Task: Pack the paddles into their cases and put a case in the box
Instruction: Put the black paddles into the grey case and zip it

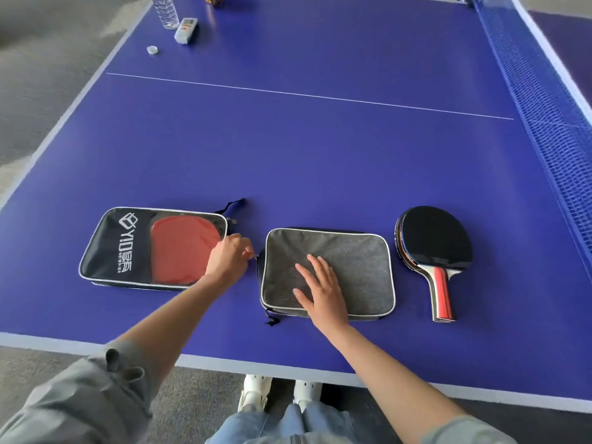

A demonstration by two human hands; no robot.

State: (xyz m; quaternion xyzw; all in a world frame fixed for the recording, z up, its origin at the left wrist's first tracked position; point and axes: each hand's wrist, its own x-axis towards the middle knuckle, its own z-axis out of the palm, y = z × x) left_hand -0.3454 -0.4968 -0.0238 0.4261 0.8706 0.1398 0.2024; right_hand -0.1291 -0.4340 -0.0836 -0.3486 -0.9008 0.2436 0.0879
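One paddle can be counted as packed: a red blade shows through the clear window of the black case (153, 248), which lies flat on the table (288, 155) to the left. Whether that case is zipped fully shut cannot be told.

The grey case (352, 261) lies in the middle, plain side up, and is being worked on. It is pressed flat by the right hand (323, 293), whose fingers are spread and straight on the fabric — nothing is gripped. At the case's left edge, the left hand (229, 259) is curled, fingertips pinched together on what appears to be the zipper pull (255, 256); the pull itself is too small to be made out with certainty. Whether the zip is being opened or closed cannot be read from one view, but since the loose paddles (432, 248) lie just right of the case, black face up with handles toward the person, opening is judged the likelier step.

Those paddles look like a stack of two or more, by the layered edges and handles, and have not yet been packed. No box is in view, so the final step is taken as not yet begun.

Far off at the table's left corner stand a bottle (166, 11), its cap (152, 50) and a remote (185, 30) — none part of the job.
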